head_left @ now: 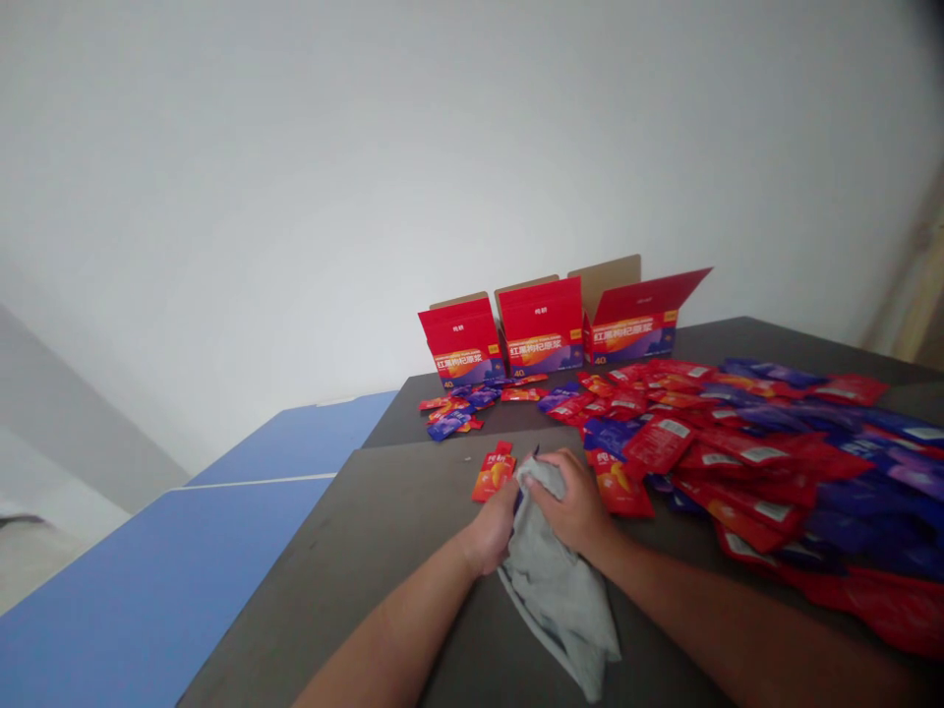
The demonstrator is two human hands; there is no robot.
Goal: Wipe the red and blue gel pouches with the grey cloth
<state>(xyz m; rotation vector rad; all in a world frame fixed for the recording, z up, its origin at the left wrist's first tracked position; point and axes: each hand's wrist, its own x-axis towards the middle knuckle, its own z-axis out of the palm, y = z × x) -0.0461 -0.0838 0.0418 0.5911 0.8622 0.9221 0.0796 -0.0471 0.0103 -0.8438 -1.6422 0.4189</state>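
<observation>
My left hand [491, 528] and my right hand [569, 503] both clutch a crumpled grey cloth [557, 590] on a dark grey tabletop [383, 531]. The cloth trails towards me. A dark blue edge shows at its top, and I cannot tell what it belongs to. A red-orange sachet [494, 474] lies just beyond my left hand, and another [619, 489] touches the table near my right hand. A large heap of red and purple sachets [759, 462] spreads to the right.
Several open red cartons [542, 329] stand in a row at the table's far edge, with a small scatter of sachets [457, 411] before them. A blue table [162, 590] lies beyond the left edge of the grey tabletop, and a white wall [369, 167] rises behind.
</observation>
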